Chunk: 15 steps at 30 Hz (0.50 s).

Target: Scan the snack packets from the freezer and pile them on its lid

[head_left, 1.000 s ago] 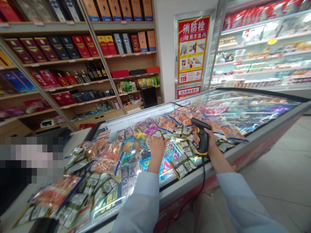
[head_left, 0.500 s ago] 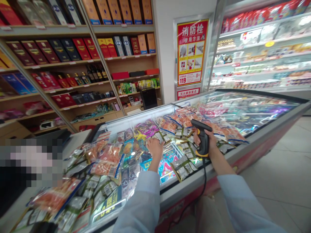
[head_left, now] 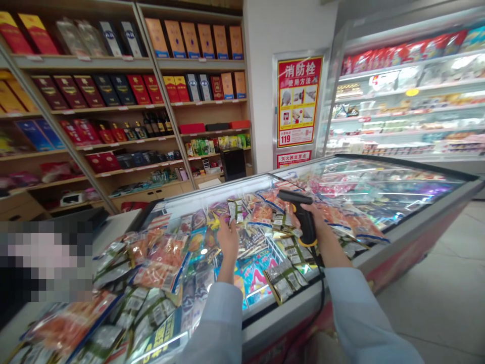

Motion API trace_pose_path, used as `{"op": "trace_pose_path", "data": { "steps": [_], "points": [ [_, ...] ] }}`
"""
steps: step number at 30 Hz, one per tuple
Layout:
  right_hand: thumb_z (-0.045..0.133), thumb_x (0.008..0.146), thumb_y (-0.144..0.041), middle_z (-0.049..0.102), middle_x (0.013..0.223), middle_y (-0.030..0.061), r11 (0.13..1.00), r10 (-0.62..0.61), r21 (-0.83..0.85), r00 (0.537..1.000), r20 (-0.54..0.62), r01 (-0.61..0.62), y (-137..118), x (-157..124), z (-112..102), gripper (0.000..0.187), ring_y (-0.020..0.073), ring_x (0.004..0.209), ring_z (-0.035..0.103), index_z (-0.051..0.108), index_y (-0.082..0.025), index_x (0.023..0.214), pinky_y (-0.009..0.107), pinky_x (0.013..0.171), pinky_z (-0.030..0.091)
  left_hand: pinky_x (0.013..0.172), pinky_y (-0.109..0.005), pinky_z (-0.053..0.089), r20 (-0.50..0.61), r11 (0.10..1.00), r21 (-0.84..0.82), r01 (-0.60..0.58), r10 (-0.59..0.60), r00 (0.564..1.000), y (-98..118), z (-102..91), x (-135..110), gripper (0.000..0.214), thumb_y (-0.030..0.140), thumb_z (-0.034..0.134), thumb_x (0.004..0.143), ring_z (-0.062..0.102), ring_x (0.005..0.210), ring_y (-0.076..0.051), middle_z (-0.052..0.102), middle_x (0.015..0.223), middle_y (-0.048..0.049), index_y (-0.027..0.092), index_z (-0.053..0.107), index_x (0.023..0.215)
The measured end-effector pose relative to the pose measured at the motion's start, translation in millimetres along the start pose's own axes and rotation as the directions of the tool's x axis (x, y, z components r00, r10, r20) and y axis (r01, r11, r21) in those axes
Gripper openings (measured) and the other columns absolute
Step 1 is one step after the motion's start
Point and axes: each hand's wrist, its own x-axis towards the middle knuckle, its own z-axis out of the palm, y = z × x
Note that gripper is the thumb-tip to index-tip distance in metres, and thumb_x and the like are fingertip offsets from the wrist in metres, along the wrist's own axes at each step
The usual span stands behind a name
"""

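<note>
Pinched in my left hand (head_left: 228, 237) is a small silver-and-green packet (head_left: 235, 210), raised above the glass top. My right hand (head_left: 316, 220) is wrapped round the grip of a black and yellow barcode scanner (head_left: 306, 217), whose head points left towards the packet. From the scanner a black cable (head_left: 323, 293) hangs over the near edge of the freezer. More silver-and-green packets (head_left: 286, 278) lie under and in front of the scanner. Clear bags with orange contents (head_left: 261, 212) are spread behind it, and another such bag (head_left: 162, 273) lies in the pile on the left.
The glass-topped chest freezer (head_left: 401, 222) runs off to the right. Shelves with boxes and bottles (head_left: 125, 108) line the back left. A red fire-hydrant poster (head_left: 300, 101) hangs on the wall, beside a lit display fridge (head_left: 409, 111). A blurred-out patch covers the left edge.
My left hand has lifted a silver-and-green packet off the glass and turned it upright. The scanner in my right hand has shifted left, closer to the packet. The camera view has tilted up slightly.
</note>
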Motion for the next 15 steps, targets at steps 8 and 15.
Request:
{"op": "trace_pose_path", "data": {
  "steps": [8, 15],
  "points": [
    [0.058, 0.074, -0.05, 0.054, 0.045, 0.0, 0.992, 0.121, -0.054, 0.988, 0.098, -0.116, 23.4, 10.9, -0.2, 0.037, 0.0123, 0.035, 0.045, 0.059, -0.014, 0.084, 0.023, 0.035, 0.035, 0.07, -0.029, 0.047, -0.145, 0.995, 0.092, -0.048, 0.061, 0.988, -14.7, -4.7, 12.8, 0.038, 0.032, 0.047, 0.09, 0.069, 0.078, -0.023, 0.074, 0.095, -0.0126, 0.016, 0.062, 0.12],
    [0.057, 0.073, -0.049, 0.054, 0.045, -0.0001, 0.978, 0.205, -0.071, 0.97, 0.132, -0.197, 16.8, 0.9, 12.3, 0.036, 0.0105, 0.035, 0.043, 0.059, -0.014, 0.083, 0.022, 0.035, 0.032, 0.071, -0.029, 0.048, -0.157, 0.993, 0.078, -0.085, 0.096, 0.983, -14.3, -3.5, 11.2, 0.038, 0.035, 0.049, 0.089, 0.069, 0.081, -0.023, 0.074, 0.097, -0.0122, 0.016, 0.065, 0.118]
  ]
}}
